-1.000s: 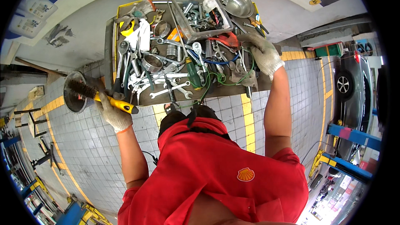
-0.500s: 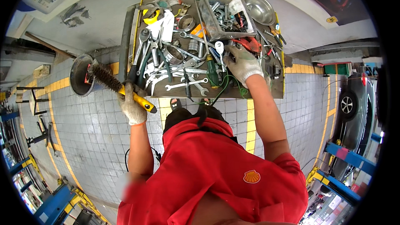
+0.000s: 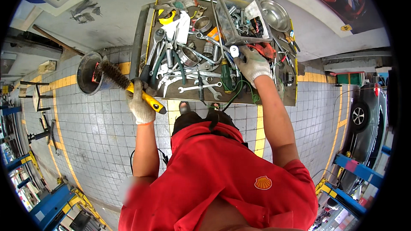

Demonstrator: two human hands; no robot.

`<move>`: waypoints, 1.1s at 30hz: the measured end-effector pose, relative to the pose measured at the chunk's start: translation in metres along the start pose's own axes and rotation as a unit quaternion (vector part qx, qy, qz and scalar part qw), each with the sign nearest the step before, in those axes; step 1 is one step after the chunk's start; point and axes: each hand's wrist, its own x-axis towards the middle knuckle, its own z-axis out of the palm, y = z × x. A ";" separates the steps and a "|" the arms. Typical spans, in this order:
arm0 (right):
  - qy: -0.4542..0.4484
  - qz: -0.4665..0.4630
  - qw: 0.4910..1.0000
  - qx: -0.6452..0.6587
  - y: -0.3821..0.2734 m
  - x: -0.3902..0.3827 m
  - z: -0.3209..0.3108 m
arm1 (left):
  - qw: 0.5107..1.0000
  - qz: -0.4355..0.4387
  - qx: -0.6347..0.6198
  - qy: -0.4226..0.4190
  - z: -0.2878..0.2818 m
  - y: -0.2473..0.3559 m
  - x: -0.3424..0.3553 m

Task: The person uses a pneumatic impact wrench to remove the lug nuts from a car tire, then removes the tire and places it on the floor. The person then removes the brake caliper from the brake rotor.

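While both gloved hands are busy, the scene reads so:
Left hand (image 3: 140,108): closed around the yellow-handled wire brush (image 3: 128,86), held off the surface's left edge, near the bucket (image 3: 87,75).
Right hand (image 3: 252,65): fingers spread among tools on the surface (image 3: 291,96); grip unclear.
Progress: brush picked up, brushing apparently not begun.

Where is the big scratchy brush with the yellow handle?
In the head view, the wire brush is on the person's left, gripped in the gloved left hand, its bristles over the dark bucket beside the tool cart.

A car workshop: a tool cart (image 3: 291,98) heaped with wrenches (image 3: 199,88), car (image 3: 364,119) parked on tiled floor (image 3: 85,137).
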 end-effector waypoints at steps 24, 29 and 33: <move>0.087 -0.028 0.995 -0.024 -0.009 -0.038 -0.002 | 0.992 -0.063 0.082 -0.070 0.021 -0.025 -0.018; 0.191 -0.314 0.916 0.161 -0.021 -0.121 0.016 | 0.989 -0.052 0.108 -0.091 0.019 -0.026 -0.018; -0.049 -0.320 0.914 0.243 -0.034 -0.158 0.033 | 0.989 -0.057 0.104 -0.089 0.023 -0.031 -0.020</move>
